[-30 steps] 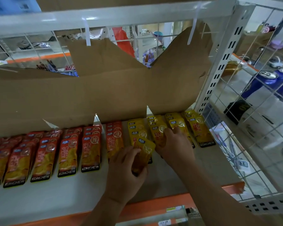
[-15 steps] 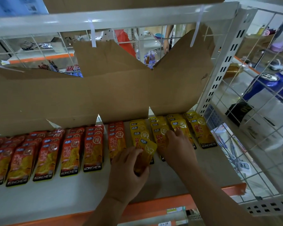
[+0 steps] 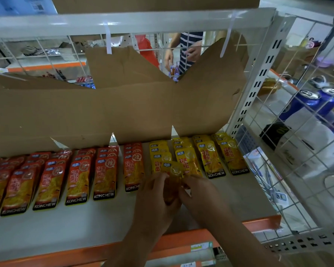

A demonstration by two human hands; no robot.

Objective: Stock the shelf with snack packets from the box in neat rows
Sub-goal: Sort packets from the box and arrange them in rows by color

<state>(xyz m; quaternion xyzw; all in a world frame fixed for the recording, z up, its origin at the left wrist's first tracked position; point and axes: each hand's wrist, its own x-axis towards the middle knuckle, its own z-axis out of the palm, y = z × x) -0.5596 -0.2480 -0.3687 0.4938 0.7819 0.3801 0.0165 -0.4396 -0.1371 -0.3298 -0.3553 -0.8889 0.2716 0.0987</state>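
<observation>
Rows of red snack packets (image 3: pixel 76 182) fill the left of the white shelf (image 3: pixel 69 226). Rows of yellow snack packets (image 3: pixel 212 158) lie to the right, near the shelf upright. My left hand (image 3: pixel 154 201) grips a loose yellow packet (image 3: pixel 173 170), tilted over the front of the leftmost yellow row. My right hand (image 3: pixel 198 191) meets it from the right and pinches the same packet's edge. Both hands hide the packet's lower half. No box of packets is in view.
A torn cardboard sheet (image 3: pixel 112 112) hangs behind the rows. A white slotted upright (image 3: pixel 256 79) and wire mesh (image 3: pixel 301 132) bound the shelf on the right, with blue cans (image 3: pixel 308 103) beyond. An orange rail (image 3: pixel 183 247) edges the front. A person stands behind the back grid.
My right hand has left the second yellow row and come down and left to the packet in my left hand. The camera moved closer; a person has appeared behind the grid.
</observation>
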